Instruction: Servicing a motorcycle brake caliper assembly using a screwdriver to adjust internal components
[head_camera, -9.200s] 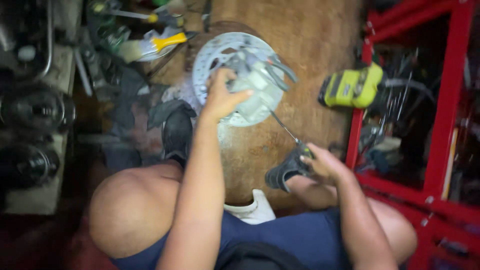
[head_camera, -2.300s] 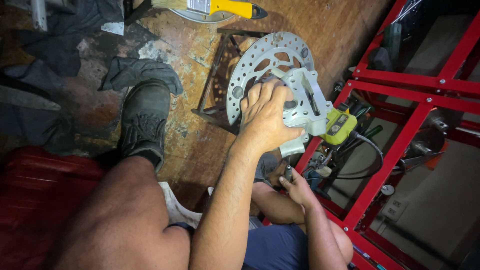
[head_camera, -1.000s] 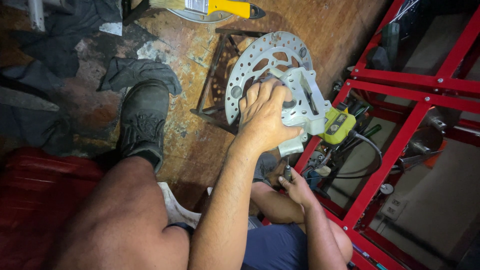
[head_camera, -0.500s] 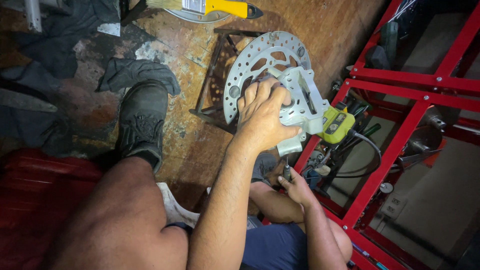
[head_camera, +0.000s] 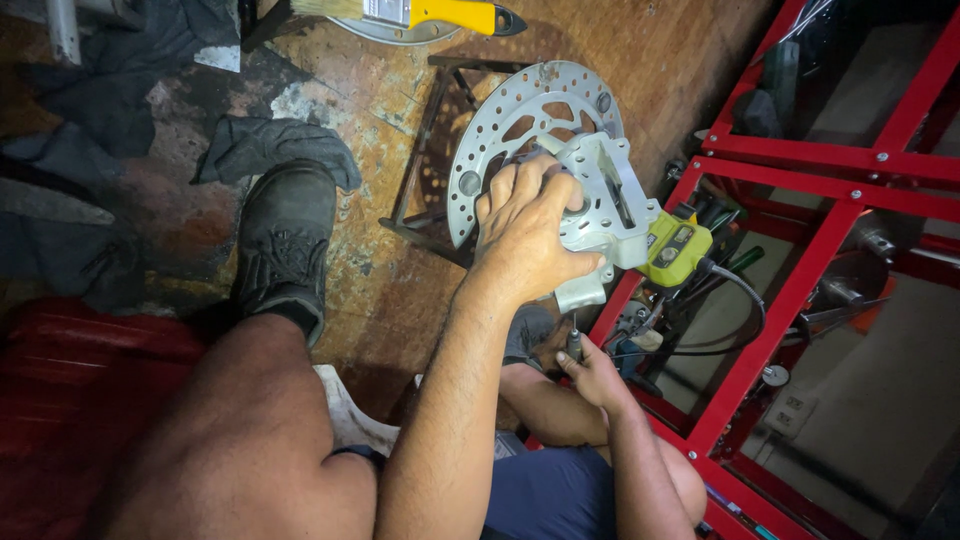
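Note:
My left hand (head_camera: 530, 230) grips a grey cast metal bracket (head_camera: 605, 195) that sits on a drilled brake disc (head_camera: 520, 120). The disc rests on a dark metal frame (head_camera: 425, 190) on the stained wooden floor. My right hand (head_camera: 590, 365) is lower, below the bracket, closed around the handle of a thin tool (head_camera: 574, 342) that points up toward the bracket's underside. The tool's tip is hidden behind the bracket and my left hand.
My left boot (head_camera: 280, 240) stands on the floor beside grey rags (head_camera: 270, 145). A yellow-handled brush (head_camera: 420, 12) lies at the top. A red steel rack (head_camera: 800, 270) at right holds a yellow-green device (head_camera: 678, 248), cables and tools.
Since 9 seconds ago the view has shifted and the disc lies closer to the red rack. Over the last second the hands and bracket have hardly moved.

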